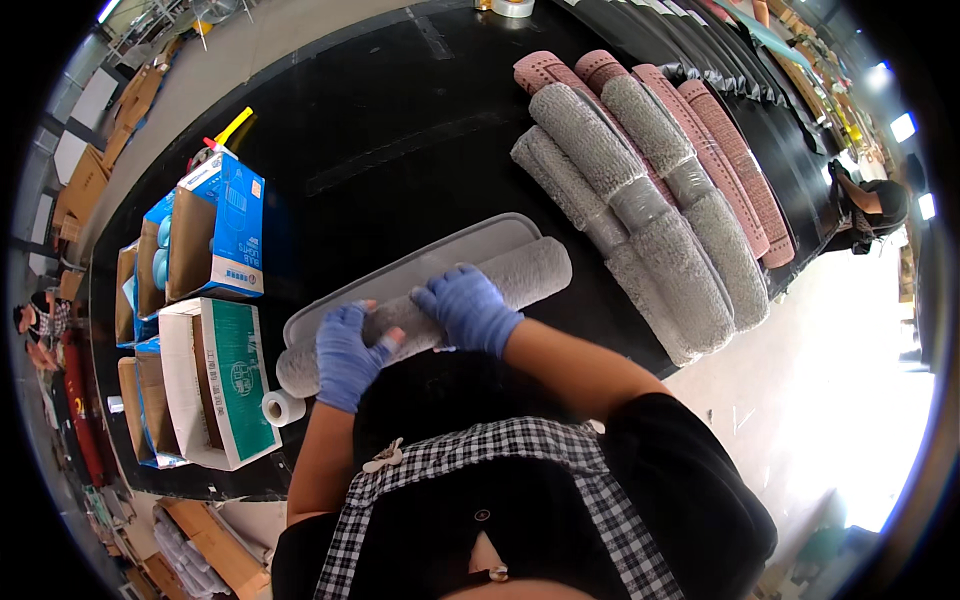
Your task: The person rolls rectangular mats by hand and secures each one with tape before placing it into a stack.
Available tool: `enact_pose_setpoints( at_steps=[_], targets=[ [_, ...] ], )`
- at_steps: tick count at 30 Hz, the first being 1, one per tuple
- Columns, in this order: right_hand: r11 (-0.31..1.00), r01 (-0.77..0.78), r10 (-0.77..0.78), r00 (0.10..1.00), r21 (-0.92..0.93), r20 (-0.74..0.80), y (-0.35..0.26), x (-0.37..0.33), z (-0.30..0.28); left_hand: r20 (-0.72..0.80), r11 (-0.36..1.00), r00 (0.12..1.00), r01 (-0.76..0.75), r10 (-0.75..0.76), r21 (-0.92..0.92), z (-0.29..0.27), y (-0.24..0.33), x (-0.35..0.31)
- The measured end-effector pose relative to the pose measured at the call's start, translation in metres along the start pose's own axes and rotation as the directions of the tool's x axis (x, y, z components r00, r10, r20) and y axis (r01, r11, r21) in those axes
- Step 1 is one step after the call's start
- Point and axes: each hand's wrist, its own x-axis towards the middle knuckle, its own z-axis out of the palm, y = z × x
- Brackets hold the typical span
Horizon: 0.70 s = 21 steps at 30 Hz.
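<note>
A grey plush mat (525, 275) lies partly rolled on the black table in front of me. Its smooth grey backing (420, 262) still spreads flat beyond the roll, with rounded corners. My left hand (347, 352), in a blue-violet glove with bare fingertips, grips the roll near its left end. Gloved the same way, my right hand (468, 310) bends its fingers over the top of the roll near the middle. A small white roll of tape (283, 408) sits just left of my left wrist.
Rolled grey mats (640, 210) and pink mats (735, 165) are piled at the right, several banded with clear wrap. Open cartons, one blue (238, 225) and one green and white (240, 375), line the table's left. Another person (880, 205) is at the far right.
</note>
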Motion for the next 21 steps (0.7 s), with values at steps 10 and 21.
enact_pose_setpoints(
  at_steps=[10,21],
  targets=[
    [0.945,-0.145,0.024,0.925,0.293,0.378,0.011,0.038,-0.017,-0.576,0.885,0.689,0.44,-0.44,-0.151,-0.042,-0.065,-0.121],
    [0.919,-0.222,0.088,0.921,0.325,0.38,-0.001,0.009,0.006,-0.319,0.722,0.647,0.622,-0.692,-0.304,-0.034,-0.111,-0.155]
  ],
)
